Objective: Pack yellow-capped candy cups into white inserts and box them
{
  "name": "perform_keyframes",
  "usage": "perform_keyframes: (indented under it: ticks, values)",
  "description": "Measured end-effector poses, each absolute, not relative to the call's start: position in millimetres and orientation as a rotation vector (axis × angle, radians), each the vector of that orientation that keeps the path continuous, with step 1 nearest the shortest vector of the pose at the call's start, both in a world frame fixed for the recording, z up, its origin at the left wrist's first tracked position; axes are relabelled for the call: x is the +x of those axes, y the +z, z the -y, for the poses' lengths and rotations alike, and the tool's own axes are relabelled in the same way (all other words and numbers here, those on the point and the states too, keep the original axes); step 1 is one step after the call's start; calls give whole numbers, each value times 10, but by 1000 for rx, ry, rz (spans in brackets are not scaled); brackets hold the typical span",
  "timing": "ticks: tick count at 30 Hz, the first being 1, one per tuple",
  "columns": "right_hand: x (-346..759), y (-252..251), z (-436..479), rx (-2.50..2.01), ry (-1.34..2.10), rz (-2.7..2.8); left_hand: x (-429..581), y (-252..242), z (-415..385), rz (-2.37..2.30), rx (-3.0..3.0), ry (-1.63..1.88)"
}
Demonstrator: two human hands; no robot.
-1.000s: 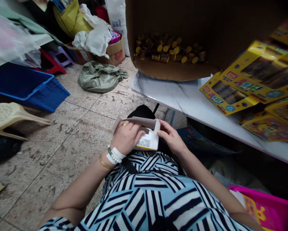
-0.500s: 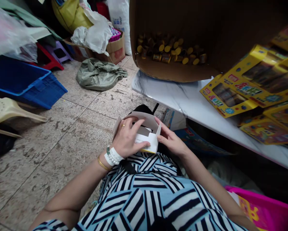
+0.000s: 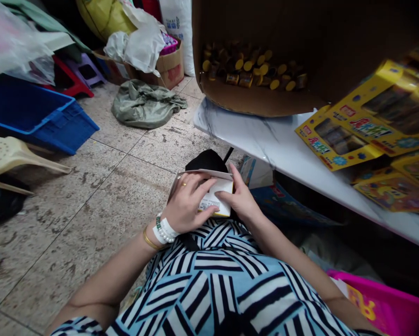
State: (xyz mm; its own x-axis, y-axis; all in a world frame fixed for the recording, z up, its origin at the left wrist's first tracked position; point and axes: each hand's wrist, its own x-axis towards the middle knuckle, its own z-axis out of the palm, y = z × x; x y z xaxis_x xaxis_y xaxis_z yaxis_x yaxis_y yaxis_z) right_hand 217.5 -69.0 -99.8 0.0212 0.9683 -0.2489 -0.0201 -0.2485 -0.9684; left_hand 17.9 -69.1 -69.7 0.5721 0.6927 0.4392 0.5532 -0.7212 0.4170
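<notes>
A small carton (image 3: pixel 224 208), white inside with a yellow edge, rests in my lap between both hands. My left hand (image 3: pixel 187 200) lies over its left part, fingers bent across the top and thumb along the near side. My right hand (image 3: pixel 243 199) grips the right end, its thumb pressing on the white flaps and its fingers behind the side. The carton's left end and what is inside are hidden by my left hand.
A large cardboard box (image 3: pixel 251 103) with several small yellow-lidded cups (image 3: pixel 246 79) lies on a white marble-patterned table (image 3: pixel 237 123). Yellow window boxes (image 3: pixel 338 135) are stacked at right. A blue crate (image 3: pixel 65 126), plastic stool (image 3: pixel 16 156) and crumpled sack (image 3: pixel 142 105) stand left; a pink basket (image 3: pixel 391 298) is lower right.
The carton's right side flap, which stood up before, is now folded inward under my right thumb. The opening looks narrower, and my left hand has stayed over the carton's left part.
</notes>
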Motion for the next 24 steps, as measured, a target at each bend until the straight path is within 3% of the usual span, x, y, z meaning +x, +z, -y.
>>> perform_keyframes:
  ticks: [13, 19, 24]
  values:
    - [2099, -1090, 774, -1626, 931, 1281, 123, -795, 768, -1170, 2597, 790]
    - [2142, -959, 809, -1447, 1116, 1407, 138, -816, 682, -1186, 2546, 817]
    - [2178, -955, 798, -1272, 1251, 1446, 0, -716, 891, -851, 2586, 1200]
